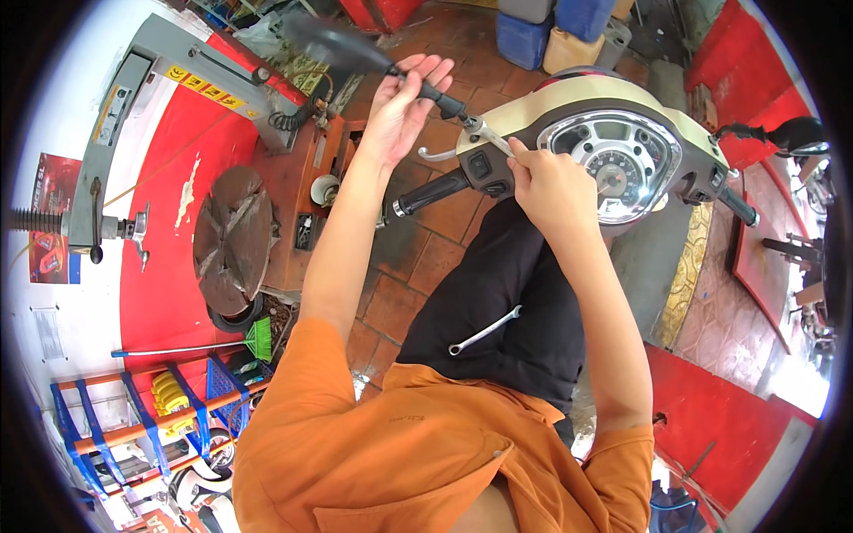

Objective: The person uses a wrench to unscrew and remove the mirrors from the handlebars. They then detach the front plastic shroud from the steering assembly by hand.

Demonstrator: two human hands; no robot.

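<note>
A grey machine arm (179,50) with a yellow label (205,88) stands at ten o'clock, a round brown turntable (227,222) at nine. At eight, a green-headed broom (259,340) shows near a blue-and-orange rack (142,417); at one, a blue canister (520,42) stands beside a beige canister (569,51).

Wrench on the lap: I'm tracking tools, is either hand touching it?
No, the wrench lies on the black trousers, away from the left hand and right hand.

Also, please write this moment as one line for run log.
Left hand: at mirror stem | Right hand: gripping silver tool at stem base | Mirror head: blurred | Wrench: lying on black trousers
</note>
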